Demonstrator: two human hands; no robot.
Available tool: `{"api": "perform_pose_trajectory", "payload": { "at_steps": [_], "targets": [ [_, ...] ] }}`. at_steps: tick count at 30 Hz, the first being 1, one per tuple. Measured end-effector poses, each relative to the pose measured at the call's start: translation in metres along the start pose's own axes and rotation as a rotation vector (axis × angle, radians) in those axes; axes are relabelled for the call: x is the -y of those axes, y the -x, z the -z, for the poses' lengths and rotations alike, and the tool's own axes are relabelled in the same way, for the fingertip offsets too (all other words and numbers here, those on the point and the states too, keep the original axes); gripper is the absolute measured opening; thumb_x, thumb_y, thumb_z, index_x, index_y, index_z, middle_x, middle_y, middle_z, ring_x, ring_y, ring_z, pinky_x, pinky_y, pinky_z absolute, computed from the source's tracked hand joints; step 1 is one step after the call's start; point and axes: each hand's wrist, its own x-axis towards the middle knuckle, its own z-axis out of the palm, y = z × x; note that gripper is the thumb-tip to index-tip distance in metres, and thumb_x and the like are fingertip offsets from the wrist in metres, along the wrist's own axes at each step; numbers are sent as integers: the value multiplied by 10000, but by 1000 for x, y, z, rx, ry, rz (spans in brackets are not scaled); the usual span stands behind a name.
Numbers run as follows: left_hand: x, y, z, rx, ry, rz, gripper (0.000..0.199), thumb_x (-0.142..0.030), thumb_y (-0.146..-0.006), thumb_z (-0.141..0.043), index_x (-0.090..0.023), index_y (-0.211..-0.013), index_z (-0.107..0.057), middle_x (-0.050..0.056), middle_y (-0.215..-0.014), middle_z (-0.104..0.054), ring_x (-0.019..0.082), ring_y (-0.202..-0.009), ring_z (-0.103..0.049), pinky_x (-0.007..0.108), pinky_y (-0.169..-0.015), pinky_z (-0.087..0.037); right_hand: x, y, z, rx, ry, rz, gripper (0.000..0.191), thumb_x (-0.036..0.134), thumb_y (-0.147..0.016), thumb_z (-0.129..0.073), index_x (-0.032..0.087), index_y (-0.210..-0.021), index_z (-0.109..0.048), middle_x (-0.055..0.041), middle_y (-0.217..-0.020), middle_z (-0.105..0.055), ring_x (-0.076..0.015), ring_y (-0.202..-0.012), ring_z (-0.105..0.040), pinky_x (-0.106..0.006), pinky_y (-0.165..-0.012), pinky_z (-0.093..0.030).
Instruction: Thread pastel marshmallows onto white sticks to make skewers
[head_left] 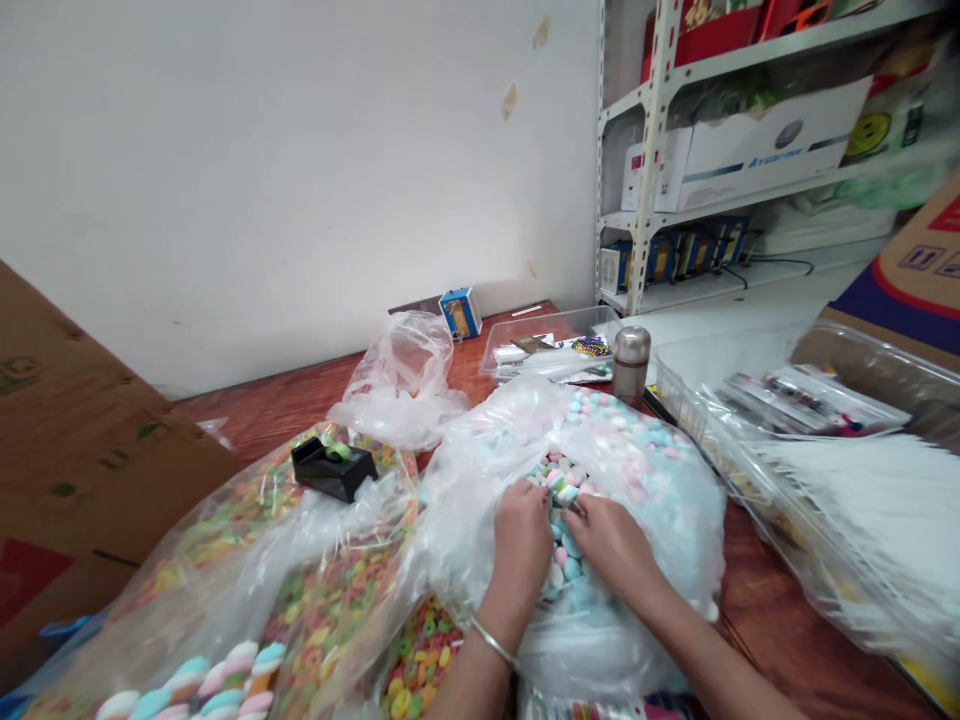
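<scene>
My left hand [523, 535] and my right hand [613, 545] are close together over the opening of a large clear plastic bag [660, 530] full of small pink, white and blue marshmallows [571, 568]. Between my fingertips is a pastel marshmallow candy [562, 488] with a green part; both hands are closed on it. Fine detail at the fingertips is too small to make out. To the left, clear bags hold colourful gummy rings [424, 645]. Stacked marshmallow candies [217, 685] lie at the bottom left.
A black tape dispenser [334, 468] rests on the gummy bags. Behind are a crumpled plastic bag [405, 385], a shallow clear tray [551, 345] and a metal-topped shaker [631, 365]. A large clear bin [847, 480] stands right, a cardboard box [97, 470] left, and metal shelving [649, 160] behind.
</scene>
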Motion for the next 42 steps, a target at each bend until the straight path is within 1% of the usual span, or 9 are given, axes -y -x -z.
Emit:
{"api": "perform_pose_trajectory", "payload": {
  "at_steps": [8, 14, 18, 23, 25, 29, 32, 38, 42],
  "targets": [
    [-7, -16, -13, -67, 45, -13, 118, -96, -732, -580, -194, -734, -646, 70, -881, -623, 261, -939, -536, 393, -873, -362, -9, 11, -2, -77, -156, -45, 131, 214, -823, -505, 186, -842, -632, -37, -727, -692, -189, -676, -638, -244, -595, -383],
    [-4, 9, -6, -95, 164, 68, 128, -157, -826, -519, -197, -867, -633, 39, -809, -667, 206, -761, -616, 308, -706, -443, -12, 23, 9, -191, -368, -72, 247, 416, -843, -502, 193, -865, -605, -39, -808, -713, -198, -737, -656, -257, -661, -467],
    [-3, 12, -9, -112, 145, -3, 223, -136, -819, -541, -213, -993, -659, 75, -974, -663, 245, -946, -589, 370, -863, -419, -16, 27, 7, -263, -420, -131, 281, 448, -846, -485, 187, -885, -580, -83, -839, -716, -229, -743, -664, -303, -673, -477],
    [-4, -5, -19, -86, 217, 8, 151, -63, -736, -572, -200, -713, -631, 55, -890, -622, 245, -946, -557, 408, -925, -388, -20, 28, 4, -288, -467, -135, 236, 438, -818, -517, 212, -865, -563, -58, -812, -707, -222, -692, -658, -301, -648, -474],
    [-5, -4, -21, -101, 266, 41, 144, -63, -721, -579, -201, -733, -619, 49, -907, -622, 243, -974, -555, 408, -934, -390, -22, 31, 4, -295, -475, -129, 216, 422, -822, -523, 216, -876, -560, -49, -811, -696, -217, -692, -650, -298, -645, -468],
    [-10, 13, -24, -91, 435, 180, 52, -205, -792, -587, -187, -835, -610, 38, -796, -639, 212, -788, -617, 356, -758, -488, -23, 37, 2, -314, -462, -101, 206, 407, -824, -540, 220, -907, -551, -29, -808, -646, -206, -681, -598, -304, -646, -439],
    [-17, 27, -25, -34, 586, 267, 188, -340, -830, -583, -160, -878, -615, 48, -761, -674, 192, -698, -654, 302, -636, -524, -17, 43, 0, -315, -443, -44, 179, 399, -802, -566, 224, -837, -543, -29, -811, -586, -225, -755, -545, -334, -711, -407],
    [-31, 40, -11, 8, 1166, 491, 292, -387, -768, -701, -140, -924, -701, 89, -947, -718, 208, -863, -674, 343, -823, -538, -5, 53, 5, -207, -537, 51, 191, 392, -847, -532, 219, -776, -568, -18, -800, -555, -211, -781, -521, -321, -730, -396],
    [-33, 48, -3, 32, 1186, 476, 288, -358, -753, -730, -135, -934, -720, 103, -962, -718, 232, -911, -662, 357, -841, -531, -6, 55, 8, -120, -667, -7, 241, 435, -892, -496, 208, -851, -563, 9, -752, -571, -161, -646, -541, -258, -597, -423]
  ]
}}
